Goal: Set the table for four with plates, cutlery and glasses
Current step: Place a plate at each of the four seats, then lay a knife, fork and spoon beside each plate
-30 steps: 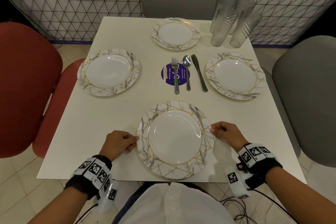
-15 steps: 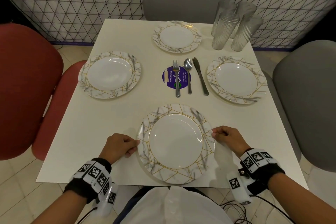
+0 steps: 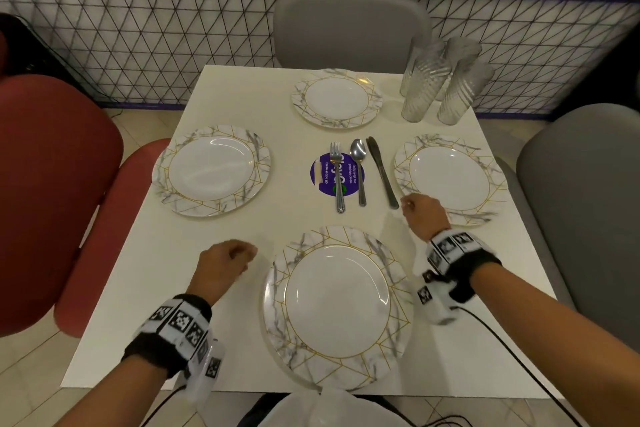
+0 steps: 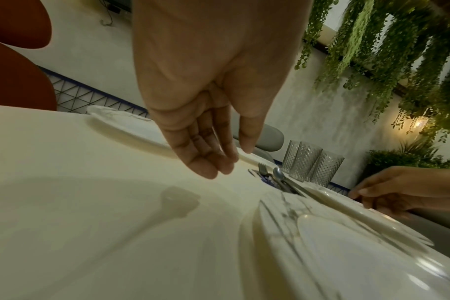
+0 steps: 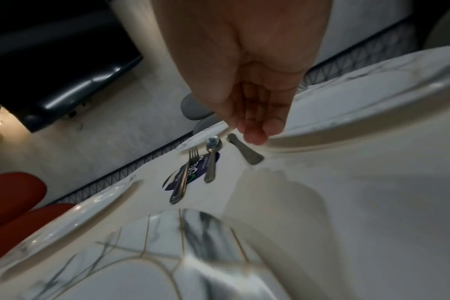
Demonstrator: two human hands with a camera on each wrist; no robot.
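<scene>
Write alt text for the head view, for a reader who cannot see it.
Both hands hover empty over a white table, the right hand near the knife handle, the left hand beside the near plate. Three more plates, a fork, a spoon and clustered glasses lie beyond.

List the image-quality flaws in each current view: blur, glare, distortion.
Head view: wide-angle bowing, glare arcs on the near plate. Left wrist view: dim, tilted, near plate smeared, left hand looms large. Right wrist view: motion blur on the near plate's rim, right hand soft, knife sharper.
</scene>
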